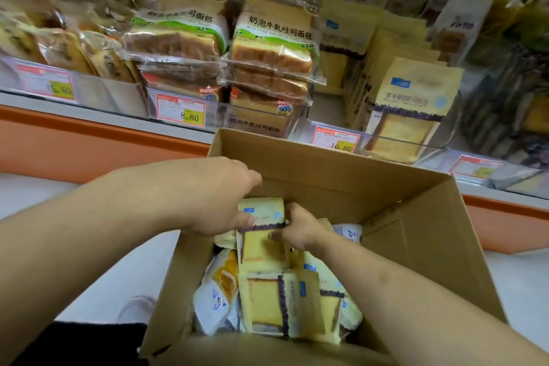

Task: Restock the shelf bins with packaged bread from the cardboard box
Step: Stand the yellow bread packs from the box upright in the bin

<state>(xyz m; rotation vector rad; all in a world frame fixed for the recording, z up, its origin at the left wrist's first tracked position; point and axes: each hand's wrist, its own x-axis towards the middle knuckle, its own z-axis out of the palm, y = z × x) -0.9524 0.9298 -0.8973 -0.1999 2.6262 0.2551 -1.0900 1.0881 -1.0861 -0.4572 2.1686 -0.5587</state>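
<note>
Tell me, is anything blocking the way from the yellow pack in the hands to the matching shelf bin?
Nothing visible. Both hands, left and right, grip the yellow pack inside the box; the matching bin sits open above.

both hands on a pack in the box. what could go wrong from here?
1. Both hands, left hand and right hand, pinch the yellow bread pack from the sides; squeezing could crush the soft slices.
2. The matching shelf bin already holds packs at the front, so a hasty insert could topple them.
</note>
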